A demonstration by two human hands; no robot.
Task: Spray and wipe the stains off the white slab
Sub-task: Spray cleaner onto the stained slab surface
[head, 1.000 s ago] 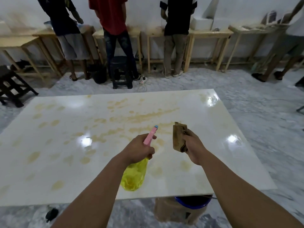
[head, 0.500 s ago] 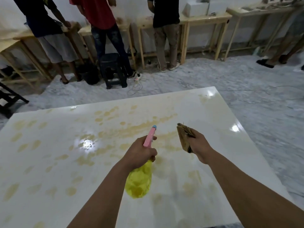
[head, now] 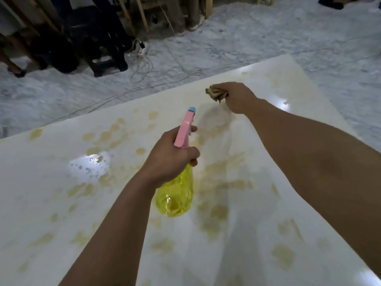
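From the head view, the white slab (head: 51,203) fills the lower frame, its glossy face dotted all over with yellowish-brown stains (head: 283,254), thickest around the middle and toward the far edge. The left hand (head: 171,159) grips the spray bottle (head: 175,195) by its neck, fingers curled round the pink trigger head, blue nozzle aimed at the slab's far edge; the yellow body hangs just above the slab's centre. The right hand (head: 237,98) reaches out near the slab's far edge, fingers closed round a folded brown cloth (head: 215,92), held at or just above the surface; whether it touches the slab cannot be told. A wet glare lies on the slab to the left of the bottle. Beyond the slab's far edge, a black stool (head: 103,40) and a power strip with cables (head: 142,50) sit on the marble floor. The step in hand looks like spraying giving way to the first wipe. The next move likely calls for pressing the cloth flat on the wetted stains and drawing it across them, with the bottle kept clear.
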